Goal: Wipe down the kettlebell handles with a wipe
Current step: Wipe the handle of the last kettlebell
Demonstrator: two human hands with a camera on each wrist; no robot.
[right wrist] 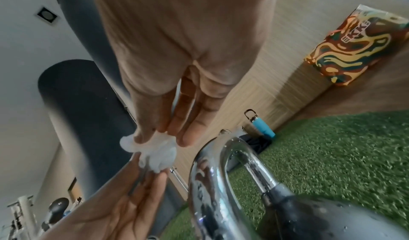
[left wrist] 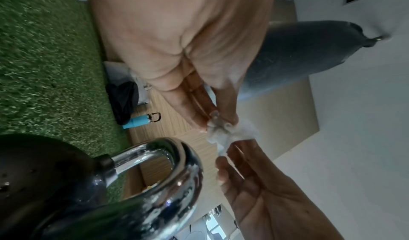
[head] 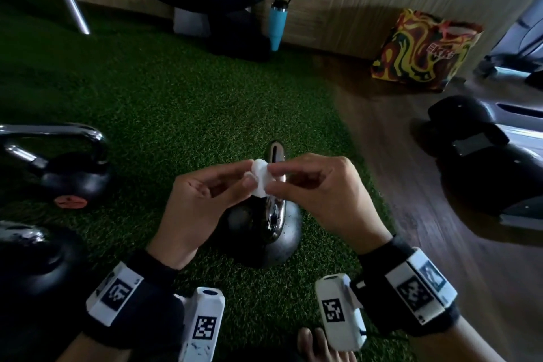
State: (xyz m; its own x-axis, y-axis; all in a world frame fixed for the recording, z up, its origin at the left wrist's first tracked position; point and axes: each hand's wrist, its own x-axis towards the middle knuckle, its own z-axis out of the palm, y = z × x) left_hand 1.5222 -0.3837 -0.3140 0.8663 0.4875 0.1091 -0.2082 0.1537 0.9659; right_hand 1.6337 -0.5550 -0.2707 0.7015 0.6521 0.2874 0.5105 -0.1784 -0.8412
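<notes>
Above the kettlebell handle (head: 275,156), both hands (head: 202,200) (head: 323,194) pinch the wipe (head: 260,181).

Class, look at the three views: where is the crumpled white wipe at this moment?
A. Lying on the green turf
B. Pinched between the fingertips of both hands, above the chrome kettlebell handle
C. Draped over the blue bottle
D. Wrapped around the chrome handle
B: the left hand and right hand both pinch the crumpled white wipe in the air, clear of the chrome kettlebell handle.

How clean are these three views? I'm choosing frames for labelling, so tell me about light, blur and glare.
Head view: dim, dark at the left edge, wipe blown out white. Left wrist view: left hand close and soft, turf smeared, chrome kettlebell handle mirror-bright. Right wrist view: right hand blurred, edges bent by the wide lens.
</notes>
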